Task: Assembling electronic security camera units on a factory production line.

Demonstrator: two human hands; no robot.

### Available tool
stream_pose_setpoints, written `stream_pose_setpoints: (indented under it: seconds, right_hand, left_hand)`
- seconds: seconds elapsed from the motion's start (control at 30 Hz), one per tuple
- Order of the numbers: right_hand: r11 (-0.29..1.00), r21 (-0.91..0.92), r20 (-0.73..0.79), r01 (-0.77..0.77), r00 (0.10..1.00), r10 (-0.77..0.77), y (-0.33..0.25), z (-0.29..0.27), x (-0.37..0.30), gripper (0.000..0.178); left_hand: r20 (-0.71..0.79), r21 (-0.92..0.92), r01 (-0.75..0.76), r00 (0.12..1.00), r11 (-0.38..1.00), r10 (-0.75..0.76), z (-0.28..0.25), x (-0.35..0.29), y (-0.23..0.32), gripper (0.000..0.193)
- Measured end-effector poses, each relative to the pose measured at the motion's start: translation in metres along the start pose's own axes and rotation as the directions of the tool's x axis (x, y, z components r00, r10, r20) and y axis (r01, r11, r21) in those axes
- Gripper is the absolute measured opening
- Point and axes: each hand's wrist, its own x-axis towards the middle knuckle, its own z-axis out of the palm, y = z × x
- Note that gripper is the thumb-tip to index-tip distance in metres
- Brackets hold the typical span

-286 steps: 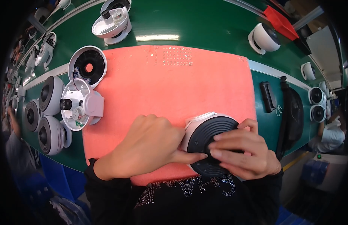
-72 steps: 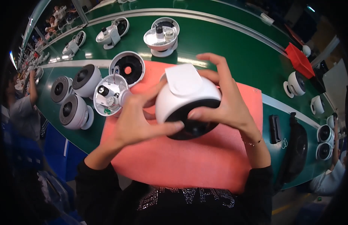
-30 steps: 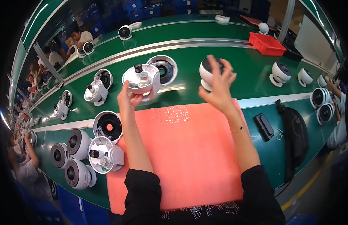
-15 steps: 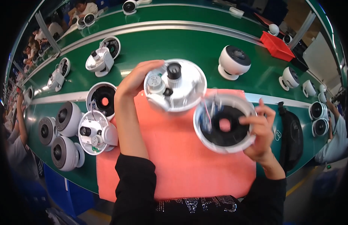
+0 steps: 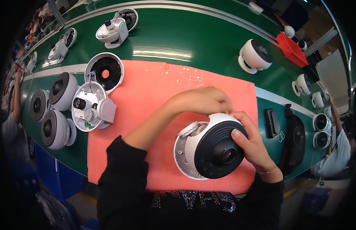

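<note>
My right hand (image 5: 252, 140) grips the front cover (image 5: 199, 143) of a round white security camera, thumb on its black ringed face (image 5: 220, 153). Behind the cover, a white rear shell (image 5: 180, 153) shows inner parts through a gap on its left side; the two halves are tilted apart there. Just above the cover's upper edge is my left hand (image 5: 206, 100), fingers curled down and close to my right fingertips. What lies between the left fingers is hidden. Both hands work over a pink foam mat (image 5: 147, 88).
Left of me lie an opened camera body (image 5: 89, 109), its black-lined cover (image 5: 115, 76) and several finished cameras (image 5: 57, 128). Further cameras (image 5: 254, 57) stand along the green belt (image 5: 201, 34). A black pouch (image 5: 295, 142) and a red bin (image 5: 291, 50) are at right; co-workers sit both sides.
The cover and the body, held apart before, are now brought together lower and nearer to me. The cover's black face now shows. My left hand has moved right, off the body's rim.
</note>
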Motion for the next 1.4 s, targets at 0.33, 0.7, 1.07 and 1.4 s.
stream_pose_setpoints:
  seconds: [0.33,0.7,1.07,1.4]
  right_hand:
    - [0.994,-0.105,0.086,-0.008,0.996,0.017,-0.003,-0.008,-0.010,0.034]
    - [0.970,-0.143,0.195,0.196,0.967,-0.166,0.007,-0.012,-0.015,0.052]
    - [0.912,-0.234,0.171,0.337,0.938,-0.302,0.010,-0.018,-0.022,0.059]
    - [0.465,-0.478,0.490,0.746,0.665,-0.563,0.005,0.000,-0.059,0.025]
  left_hand:
    - [-0.709,0.157,0.122,0.705,0.980,0.026,0.080,-0.160,0.020,0.022]
    - [-0.722,0.273,0.150,0.684,0.950,0.100,0.105,-0.153,0.048,0.063]
    - [-0.734,0.354,0.223,0.669,0.908,0.121,0.114,-0.155,0.047,0.060]
    - [-0.590,0.131,-0.104,0.791,0.986,0.162,0.129,-0.179,0.033,0.035]
